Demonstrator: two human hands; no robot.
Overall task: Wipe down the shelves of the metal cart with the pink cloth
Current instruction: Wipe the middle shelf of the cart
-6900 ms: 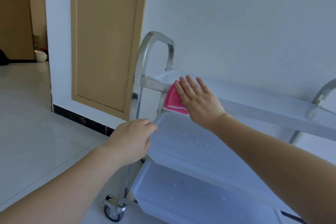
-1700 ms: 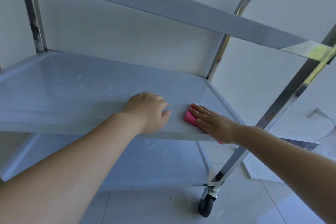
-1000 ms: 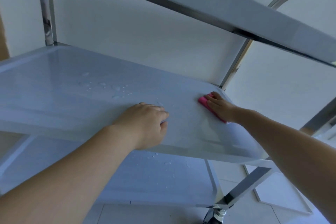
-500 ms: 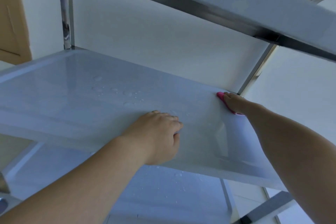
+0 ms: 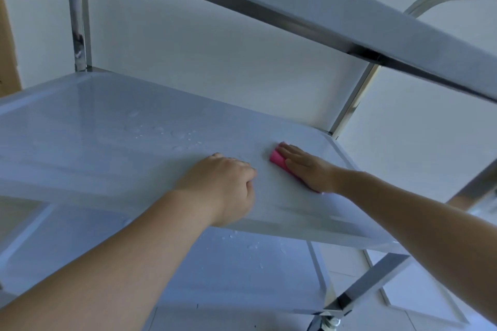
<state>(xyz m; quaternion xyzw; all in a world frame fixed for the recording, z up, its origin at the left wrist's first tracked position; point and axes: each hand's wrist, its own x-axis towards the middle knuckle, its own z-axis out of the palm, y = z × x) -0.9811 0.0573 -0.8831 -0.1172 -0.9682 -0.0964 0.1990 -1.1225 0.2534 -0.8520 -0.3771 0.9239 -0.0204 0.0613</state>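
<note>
The metal cart's middle shelf (image 5: 80,148) fills the view, with water droplets (image 5: 172,134) near its centre. A folded pink cloth (image 5: 277,158) lies on the shelf's right part, pressed flat under my right hand (image 5: 309,169), whose fingers are stretched over it. My left hand (image 5: 223,185) rests on the shelf's front edge just left of the cloth, fingers curled over the rim. Most of the cloth is hidden beneath my right palm.
The top shelf's rail (image 5: 322,21) crosses overhead, close above my arms. Upright posts stand at the back left (image 5: 79,16) and back right (image 5: 352,99). The bottom shelf (image 5: 242,263) shows droplets below. A white wall is right behind the cart.
My right hand has slid the cloth from the back right corner toward the front and left. My left hand keeps its place on the front edge. The view has shifted slightly.
</note>
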